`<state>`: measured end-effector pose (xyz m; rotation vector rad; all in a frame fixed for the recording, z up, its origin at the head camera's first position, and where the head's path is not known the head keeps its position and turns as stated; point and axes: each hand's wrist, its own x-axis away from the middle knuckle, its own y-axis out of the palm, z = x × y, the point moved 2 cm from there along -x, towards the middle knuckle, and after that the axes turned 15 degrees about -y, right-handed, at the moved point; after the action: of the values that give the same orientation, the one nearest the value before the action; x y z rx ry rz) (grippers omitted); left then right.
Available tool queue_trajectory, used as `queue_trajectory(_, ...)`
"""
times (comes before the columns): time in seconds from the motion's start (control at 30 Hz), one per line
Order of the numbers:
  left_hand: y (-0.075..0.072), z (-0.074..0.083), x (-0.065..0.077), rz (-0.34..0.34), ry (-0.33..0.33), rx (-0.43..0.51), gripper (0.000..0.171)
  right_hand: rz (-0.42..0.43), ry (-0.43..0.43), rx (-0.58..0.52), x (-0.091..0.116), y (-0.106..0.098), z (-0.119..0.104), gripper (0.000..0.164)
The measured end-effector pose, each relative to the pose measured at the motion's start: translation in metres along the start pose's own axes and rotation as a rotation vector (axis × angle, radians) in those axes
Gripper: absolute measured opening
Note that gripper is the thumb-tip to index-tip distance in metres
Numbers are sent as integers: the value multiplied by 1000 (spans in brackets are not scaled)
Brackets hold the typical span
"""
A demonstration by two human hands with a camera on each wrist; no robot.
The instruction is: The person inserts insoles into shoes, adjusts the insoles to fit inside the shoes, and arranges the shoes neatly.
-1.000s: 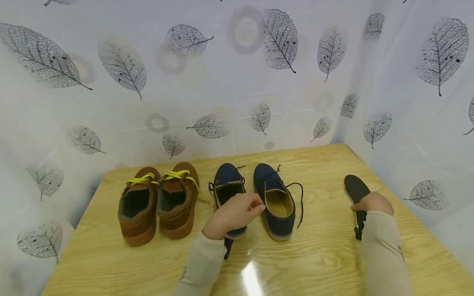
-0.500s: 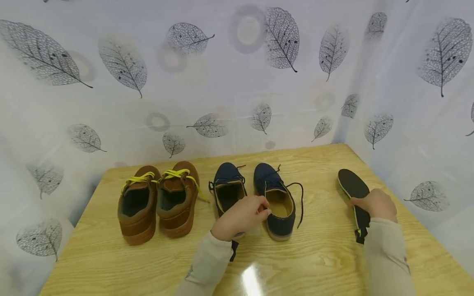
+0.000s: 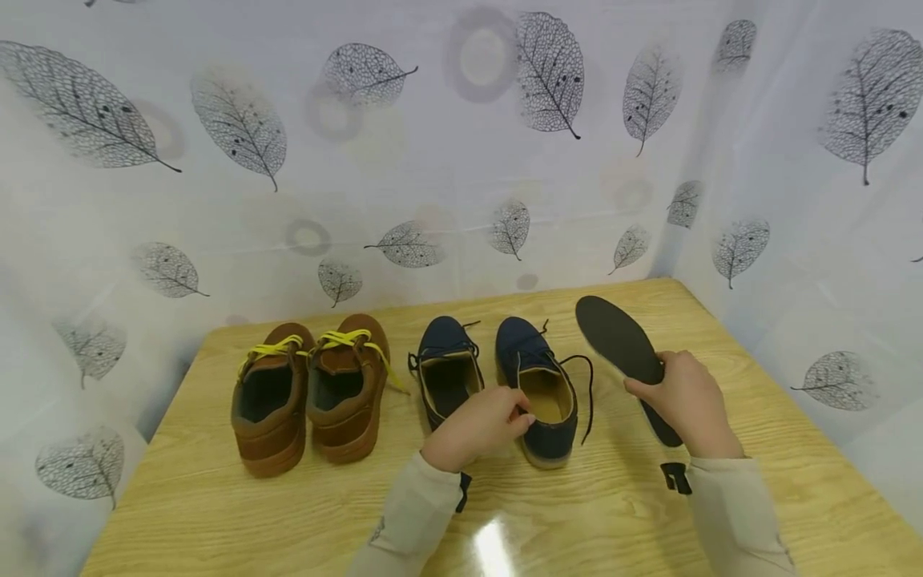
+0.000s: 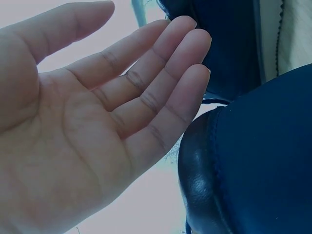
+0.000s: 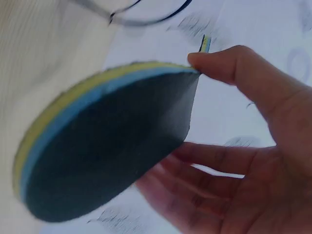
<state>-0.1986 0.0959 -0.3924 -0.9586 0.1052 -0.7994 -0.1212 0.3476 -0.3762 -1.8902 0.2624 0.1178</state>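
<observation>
My right hand [image 3: 688,401] holds a dark insole [image 3: 620,332], thumb on one long edge and fingers on the other. The insole slants above the table to the right of the navy shoes. In the right wrist view the insole [image 5: 107,146] shows its dark face and a blue-and-yellow layered edge. My left hand [image 3: 476,429] hovers over the heel of the left navy shoe [image 3: 443,332], fingertips near the heel of the right navy shoe [image 3: 550,441]. Its fingers [image 4: 141,100] lie relaxed with nothing in them, beside navy fabric. Tan lining shows inside the right shoe; the left one looks dark inside.
Two brown shoes [image 3: 270,441] with yellow laces [image 3: 339,340] stand at the left of the wooden table [image 3: 288,529]. A loose dark lace [image 3: 590,401] trails from the right navy shoe. A leaf-print curtain [image 3: 447,160] closes off the back and sides.
My right hand has lifted the insole off the right side of the table and brought it left toward the navy shoes. My left hand has shifted slightly right.
</observation>
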Motion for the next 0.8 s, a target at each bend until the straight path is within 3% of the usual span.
queue_trajectory(0.17, -1, 1, 0, 30, 11, -8, 24, 48, -125, 38, 1, 3, -26, 65)
queue_trajectory(0.27, -6, 1, 0, 112, 51, -3, 22, 84, -178, 69, 1, 5, -38, 61)
queue_trajectory(0.33, -10, 2, 0, 228, 124, 2, 21, 99, -218, 93, 1, 4, -44, 60)
queue_trajectory(0.47, -17, 0, 2, 575, 298, -56, 34, 118, -337, 151, 1, 1, -57, 59)
queue_trajectory(0.53, -19, -1, 3, 717, 330, -123, 50, 127, -409, 188, 1, -2, -63, 59)
queue_trajectory(0.57, -20, -1, 3, 756, 330, -159, 59, 127, -442, 203, 1, -3, -66, 58)
queue_trajectory(0.67, -21, -1, 2, 757, 298, -263, 85, 110, -534, 239, 0, -5, -75, 57)
queue_trajectory(0.8, -17, 1, 1, 637, 260, -346, 101, 65, -646, 281, 1, -6, -86, 57)
